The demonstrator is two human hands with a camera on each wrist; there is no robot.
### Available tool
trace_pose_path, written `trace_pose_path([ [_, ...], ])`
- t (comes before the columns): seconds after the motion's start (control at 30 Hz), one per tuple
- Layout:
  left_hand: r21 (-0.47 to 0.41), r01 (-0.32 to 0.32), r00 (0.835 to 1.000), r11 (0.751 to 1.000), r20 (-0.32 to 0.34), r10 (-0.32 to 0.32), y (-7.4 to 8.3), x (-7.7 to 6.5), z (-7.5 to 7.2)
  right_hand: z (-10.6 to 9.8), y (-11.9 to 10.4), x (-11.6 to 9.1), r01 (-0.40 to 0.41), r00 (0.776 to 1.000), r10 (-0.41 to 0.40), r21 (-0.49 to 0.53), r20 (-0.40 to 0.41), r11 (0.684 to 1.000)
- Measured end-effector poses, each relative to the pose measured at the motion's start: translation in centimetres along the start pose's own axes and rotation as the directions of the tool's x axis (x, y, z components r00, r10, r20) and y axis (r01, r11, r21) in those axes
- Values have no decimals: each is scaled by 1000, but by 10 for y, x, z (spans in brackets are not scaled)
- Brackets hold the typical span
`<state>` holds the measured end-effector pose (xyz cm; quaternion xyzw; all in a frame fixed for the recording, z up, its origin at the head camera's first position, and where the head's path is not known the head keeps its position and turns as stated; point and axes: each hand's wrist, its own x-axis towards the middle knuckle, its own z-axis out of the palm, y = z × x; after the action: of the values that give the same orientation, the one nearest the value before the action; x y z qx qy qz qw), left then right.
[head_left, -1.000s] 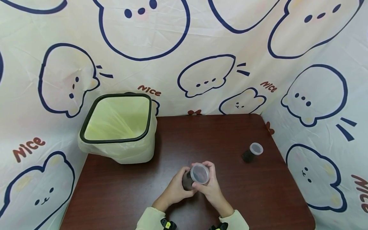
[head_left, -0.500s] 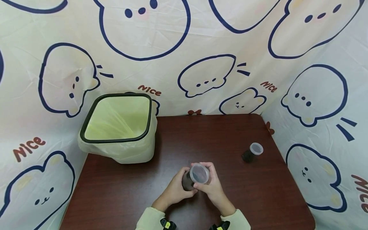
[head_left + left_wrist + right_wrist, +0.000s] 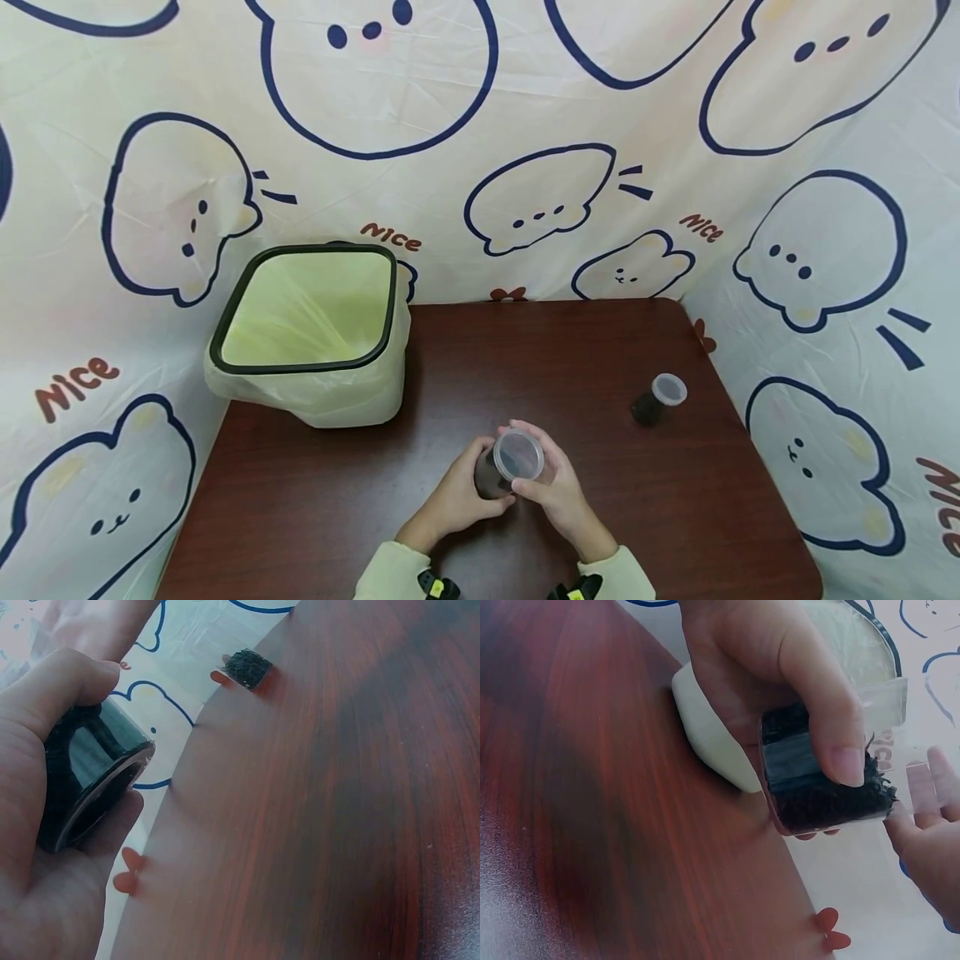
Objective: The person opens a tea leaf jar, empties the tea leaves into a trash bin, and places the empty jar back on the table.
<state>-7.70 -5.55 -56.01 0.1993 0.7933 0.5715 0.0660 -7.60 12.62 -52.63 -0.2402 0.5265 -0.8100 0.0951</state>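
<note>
A clear plastic jar with a dark, dried, leaf-like filling is held tilted above the table. My left hand grips its body, the thumb lying across the side in the right wrist view. Around the translucent lid curl the thumb and fingers of my right hand. In the left wrist view the dark base of the jar faces the camera. A second jar with similar dark filling and a whitish top stands apart on the right of the table.
A pale green bin with a dark rim and a plastic liner stands at the table's back left. The brown wooden table has a rounded back right corner. Printed cloth hangs behind and at both sides.
My right hand's fingers have shifted slightly round the lid, the fingertips leftward along its far edge. My left hand and the jar are almost still.
</note>
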Motion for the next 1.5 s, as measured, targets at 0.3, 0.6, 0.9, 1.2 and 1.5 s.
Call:
trace_pose_path([
  [0.3,25,-7,1000,1000,-7,7,-1,0,0,4,2,0,46,999,-46,-24,-12,999],
  [0.6,34,13,1000,999,-20,-13,0,0,1,12,7,0,83,989,-94,-97,-112,992],
  [0.9,31,2,1000,1000,-18,-1,0,-1,2,15,7,-1,56,985,-79,-150,-152,987],
  [1.2,10,-6,1000,1000,-13,6,-1,-1,1,15,3,-1,37,988,-61,-170,-140,985],
  [1.5,-10,13,1000,1000,-7,-13,0,-1,0,10,1,1,89,994,-95,-93,-61,992],
])
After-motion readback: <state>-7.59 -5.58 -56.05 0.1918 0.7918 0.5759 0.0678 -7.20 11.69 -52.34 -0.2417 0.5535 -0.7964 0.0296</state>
